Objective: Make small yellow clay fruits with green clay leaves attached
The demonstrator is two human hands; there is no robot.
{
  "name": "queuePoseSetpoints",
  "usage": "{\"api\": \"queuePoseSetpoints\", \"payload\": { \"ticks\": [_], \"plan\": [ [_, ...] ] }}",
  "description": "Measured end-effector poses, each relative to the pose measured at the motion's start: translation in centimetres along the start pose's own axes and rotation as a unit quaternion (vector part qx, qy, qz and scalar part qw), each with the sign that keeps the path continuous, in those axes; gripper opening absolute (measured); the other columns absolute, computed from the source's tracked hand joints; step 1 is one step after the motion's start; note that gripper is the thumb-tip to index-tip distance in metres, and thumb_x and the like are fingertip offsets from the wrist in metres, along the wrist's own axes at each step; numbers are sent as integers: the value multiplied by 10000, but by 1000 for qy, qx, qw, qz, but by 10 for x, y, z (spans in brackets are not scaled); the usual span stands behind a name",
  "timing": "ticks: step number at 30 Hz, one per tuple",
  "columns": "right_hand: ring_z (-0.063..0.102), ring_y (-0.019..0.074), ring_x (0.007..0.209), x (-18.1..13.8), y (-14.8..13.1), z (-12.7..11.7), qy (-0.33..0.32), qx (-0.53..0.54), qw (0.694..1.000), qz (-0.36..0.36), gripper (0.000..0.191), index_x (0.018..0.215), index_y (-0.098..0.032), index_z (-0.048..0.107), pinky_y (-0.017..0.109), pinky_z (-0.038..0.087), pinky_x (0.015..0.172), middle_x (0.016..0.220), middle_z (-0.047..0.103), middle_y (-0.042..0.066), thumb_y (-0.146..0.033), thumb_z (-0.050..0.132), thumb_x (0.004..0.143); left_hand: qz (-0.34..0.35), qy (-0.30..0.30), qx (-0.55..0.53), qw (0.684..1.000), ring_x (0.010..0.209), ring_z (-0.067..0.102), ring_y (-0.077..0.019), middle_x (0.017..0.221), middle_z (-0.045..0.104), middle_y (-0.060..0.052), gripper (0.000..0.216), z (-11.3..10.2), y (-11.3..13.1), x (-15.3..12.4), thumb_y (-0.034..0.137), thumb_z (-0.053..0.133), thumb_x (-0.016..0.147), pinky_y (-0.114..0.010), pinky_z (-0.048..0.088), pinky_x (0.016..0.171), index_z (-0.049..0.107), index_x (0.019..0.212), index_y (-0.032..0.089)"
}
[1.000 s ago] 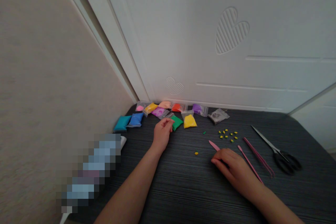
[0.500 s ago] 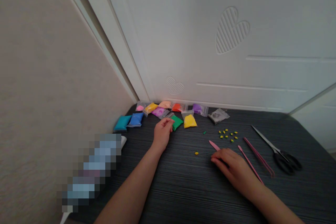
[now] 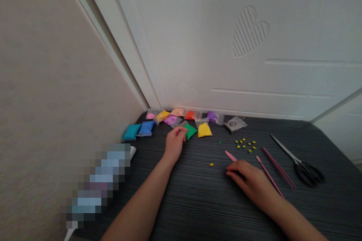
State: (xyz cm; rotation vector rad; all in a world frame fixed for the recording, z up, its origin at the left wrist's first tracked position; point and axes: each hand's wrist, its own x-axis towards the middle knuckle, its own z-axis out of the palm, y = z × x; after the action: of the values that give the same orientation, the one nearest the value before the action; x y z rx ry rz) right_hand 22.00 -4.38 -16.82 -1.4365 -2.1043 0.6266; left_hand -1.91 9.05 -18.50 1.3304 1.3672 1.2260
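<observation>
My left hand (image 3: pixel 174 145) rests on the table with its fingers curled together, its tips against the left edge of a small zip bag of green clay (image 3: pixel 190 131). Whatever those fingers hold, if anything, is hidden. Lower right, my right hand (image 3: pixel 249 179) lies palm down, thumb and forefinger nearly meeting; what is between them I cannot make out. A pink modelling knife (image 3: pixel 230 155) sticks out from beneath that hand, its rest covered. One small yellow piece (image 3: pixel 211 164) lies left of the right hand. Farther back sits a tiny green piece (image 3: pixel 220 142).
Several yellow-and-green pieces (image 3: pixel 243 146) lie grouped beyond my right hand. To their right are a thin pink tool (image 3: pixel 268 175), pink tweezers (image 3: pixel 277 166) and black-handled scissors (image 3: pixel 299 165). Bags of coloured clay, including yellow (image 3: pixel 204 130) and blue (image 3: pixel 146 128), line the back.
My right hand has shifted very slightly left. Nothing else has visibly moved on the table.
</observation>
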Motion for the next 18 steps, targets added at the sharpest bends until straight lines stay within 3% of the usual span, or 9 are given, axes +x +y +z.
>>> {"api": "queuePoseSetpoints", "payload": {
  "ticks": [4,18],
  "plan": [
    [595,138,893,1,1,0,1,5,1000,-25,179,978,-243,559,281,495,799,945,632,21,-194,447,848,2,1,1,1000,406,369,-76,457,439,57,185,0,-1,0,339,532,719,-204,269,407,595,691,167],
    [606,136,931,2,2,0,-3,-7,1000,1,221,1040,-239,572,278,481,837,1000,654,11,-241,434,868,-1,16,-29,999,380,335,-66,439,434,48,141,3,2,-1,296,554,698,-196,231,370,598,667,167]
  ]
}}
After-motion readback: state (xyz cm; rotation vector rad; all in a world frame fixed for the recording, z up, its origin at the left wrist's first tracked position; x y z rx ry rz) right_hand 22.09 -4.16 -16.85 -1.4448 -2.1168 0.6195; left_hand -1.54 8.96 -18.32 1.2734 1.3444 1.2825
